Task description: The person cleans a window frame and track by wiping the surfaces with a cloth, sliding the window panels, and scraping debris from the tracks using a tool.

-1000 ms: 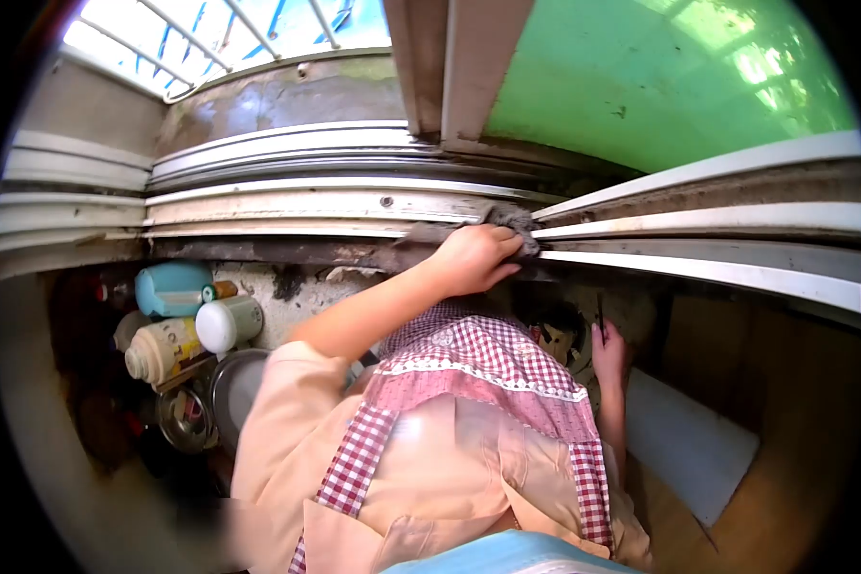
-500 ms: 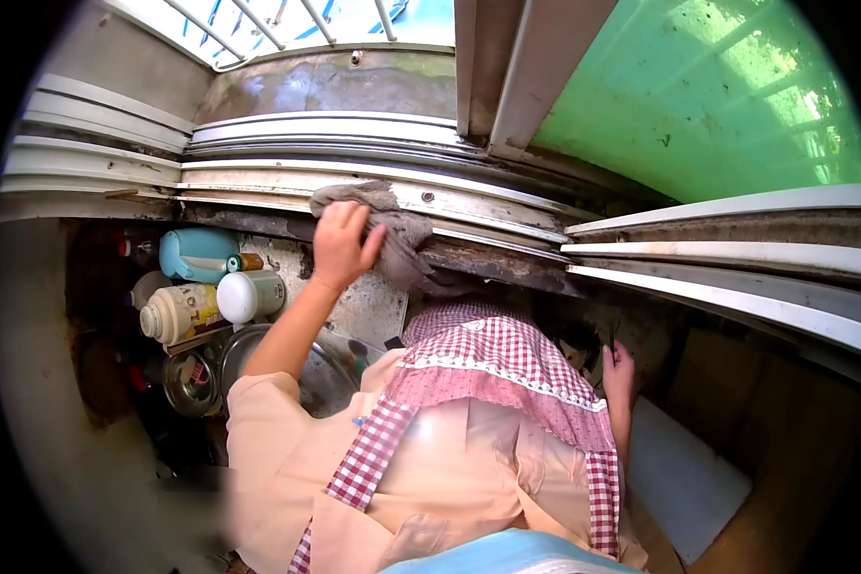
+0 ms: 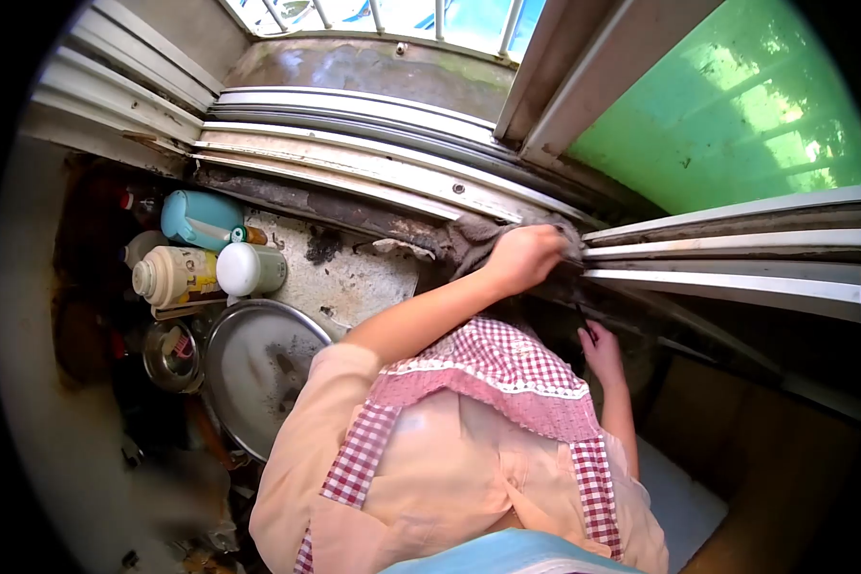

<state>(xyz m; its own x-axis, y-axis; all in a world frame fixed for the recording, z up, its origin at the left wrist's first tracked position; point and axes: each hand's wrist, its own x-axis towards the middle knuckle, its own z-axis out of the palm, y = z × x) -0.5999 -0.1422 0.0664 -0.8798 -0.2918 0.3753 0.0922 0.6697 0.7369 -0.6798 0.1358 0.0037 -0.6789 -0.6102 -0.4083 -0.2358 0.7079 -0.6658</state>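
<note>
My left hand (image 3: 526, 258) is closed on a grey-brown cloth (image 3: 473, 241), pressed against the lower edge of the white window frame (image 3: 354, 175), beside the sliding panes' rails. Lower right, my right hand (image 3: 601, 346) is closed around a thin dark object (image 3: 585, 318), held upright near the apron's right side; what the object is cannot be made out. The dark, dirty ledge (image 3: 297, 198) runs below the frame, to the left of the cloth.
At the left stand a light blue container (image 3: 201, 218), a cream bottle (image 3: 174, 275), a white-lidded jar (image 3: 251, 269) and a large round metal lid or tray (image 3: 263, 373). A green pane (image 3: 717, 115) stands at the right. Bars cross the window opening.
My left hand and the cloth have moved right along the frame, to near the rails. The round metal item shows more fully. My right hand still holds the thin object.
</note>
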